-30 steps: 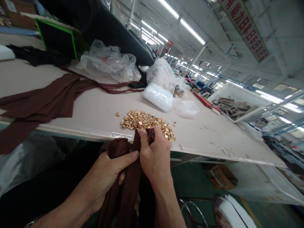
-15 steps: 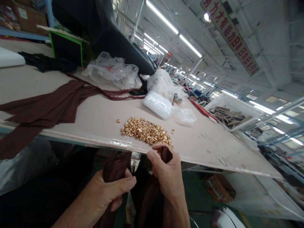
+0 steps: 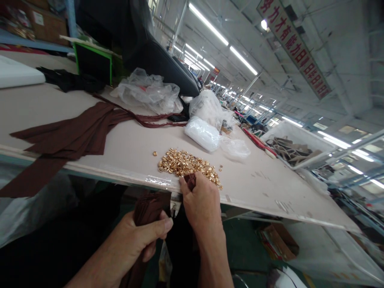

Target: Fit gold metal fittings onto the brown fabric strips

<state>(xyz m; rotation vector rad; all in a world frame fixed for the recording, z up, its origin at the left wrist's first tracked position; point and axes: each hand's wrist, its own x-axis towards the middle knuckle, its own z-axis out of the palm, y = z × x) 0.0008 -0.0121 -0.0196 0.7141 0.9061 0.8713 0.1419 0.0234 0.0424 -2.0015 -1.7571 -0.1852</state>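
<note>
So, brown strips (image 3: 147,209) bunched in our left hand (image 3: 136,240), thumb closed over them, near table (image 3: 135,144) edge. Right hand (image 3: 202,200) pinches folded brown cloth (image 3: 190,182) near gold bits (image 3: 180,162). We'd keep strip ends level, grip snug, knuckles clear of loose bits.

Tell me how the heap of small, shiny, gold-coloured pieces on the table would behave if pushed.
The heap of small, shiny, gold-coloured pieces would probably spread rather than move as one: they lie loose, with a stray piece off to the left. Each may be slippery, given the glossy surfaces, and is likely stiff, as they look metallic.
</note>
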